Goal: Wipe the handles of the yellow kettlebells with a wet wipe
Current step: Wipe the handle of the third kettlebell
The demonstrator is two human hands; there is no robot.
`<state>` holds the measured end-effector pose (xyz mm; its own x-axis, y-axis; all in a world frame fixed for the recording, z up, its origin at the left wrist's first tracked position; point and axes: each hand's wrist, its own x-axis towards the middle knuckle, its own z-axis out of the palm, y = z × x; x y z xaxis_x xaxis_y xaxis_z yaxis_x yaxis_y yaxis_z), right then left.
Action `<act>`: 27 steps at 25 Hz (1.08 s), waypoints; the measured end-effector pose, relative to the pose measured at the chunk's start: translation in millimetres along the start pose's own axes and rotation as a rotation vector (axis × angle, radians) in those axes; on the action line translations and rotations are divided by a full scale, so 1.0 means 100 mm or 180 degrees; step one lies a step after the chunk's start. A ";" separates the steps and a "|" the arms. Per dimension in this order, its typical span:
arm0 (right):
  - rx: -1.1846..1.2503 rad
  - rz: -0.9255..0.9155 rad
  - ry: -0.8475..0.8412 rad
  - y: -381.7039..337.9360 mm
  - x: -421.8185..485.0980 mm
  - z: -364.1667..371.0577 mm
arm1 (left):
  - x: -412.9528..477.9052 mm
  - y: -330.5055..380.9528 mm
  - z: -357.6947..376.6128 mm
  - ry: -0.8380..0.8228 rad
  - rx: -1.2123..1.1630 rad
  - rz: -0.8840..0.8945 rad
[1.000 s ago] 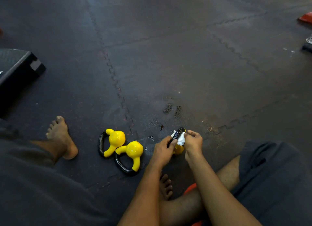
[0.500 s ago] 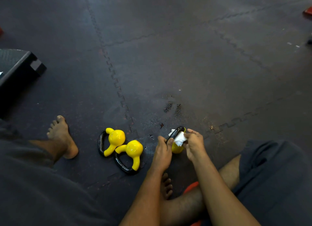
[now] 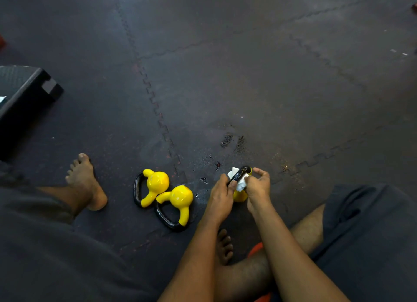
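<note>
While the black handle [image 3: 239,173] sits between my hands, the left hand [image 3: 220,199] gripping its near end and the right hand [image 3: 258,188] pinching the wet wipe [image 3: 242,184] against it, I fear the damp bar slipping and the yellow kettlebell [image 3: 239,195] dropping. The handle's long axis slants away rightward from the left hand.

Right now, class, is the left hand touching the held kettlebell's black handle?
Touching: the head view shows the left hand gripping the black handle beside the wet wipe.

L hand [image 3: 220,199] grips kettlebell handle [image 3: 238,175]; R hand [image 3: 258,186] presses wet wipe [image 3: 241,182] on it.
</note>
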<state>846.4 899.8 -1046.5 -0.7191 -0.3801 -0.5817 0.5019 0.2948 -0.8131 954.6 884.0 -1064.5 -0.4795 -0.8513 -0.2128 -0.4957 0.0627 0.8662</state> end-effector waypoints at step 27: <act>-0.2402 -0.1948 -0.0821 -0.05 0.11 -0.05 | 0.13 -0.09 -0.26 0.0078 0.0115 -0.0067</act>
<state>833.5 898.0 -1048.5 -0.5805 -0.8042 -0.1276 -0.4194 0.4296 -0.7997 971.2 859.0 -1063.2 -0.4511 -0.8651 -0.2194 -0.5316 0.0629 0.8447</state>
